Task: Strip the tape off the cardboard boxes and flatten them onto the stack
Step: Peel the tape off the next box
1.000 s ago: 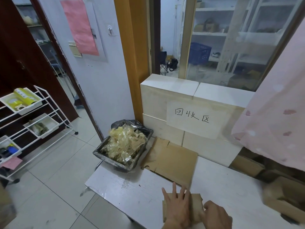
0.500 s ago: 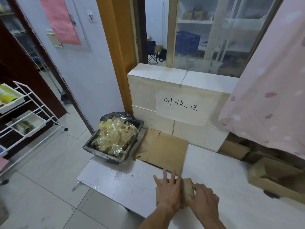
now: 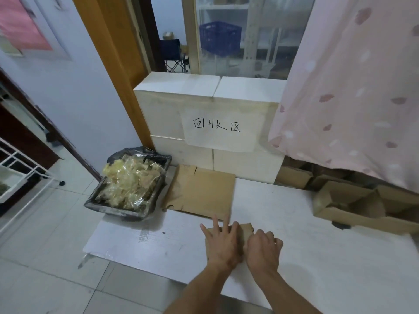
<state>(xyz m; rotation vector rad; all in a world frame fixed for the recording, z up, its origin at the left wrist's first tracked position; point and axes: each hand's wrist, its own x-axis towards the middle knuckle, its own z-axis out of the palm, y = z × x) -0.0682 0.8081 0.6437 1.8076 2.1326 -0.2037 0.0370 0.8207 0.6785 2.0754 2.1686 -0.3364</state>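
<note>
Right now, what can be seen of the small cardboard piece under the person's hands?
The small cardboard piece is plain brown cardboard, lying flat on the white table near its front edge. It sits just in front of the larger flattened cardboard stack, apart from it. The left hand presses on it with straight, spread fingers; the right hand, fingers curled, is at its right edge. Most of it is hidden by the hands; no tape can be made out.

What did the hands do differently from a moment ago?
Hardly anything. The left hand still presses flat on the small cardboard box, and the right hand still curls at its right edge. The flattened cardboard and tape bin stayed put; only the camera shifted.
</note>
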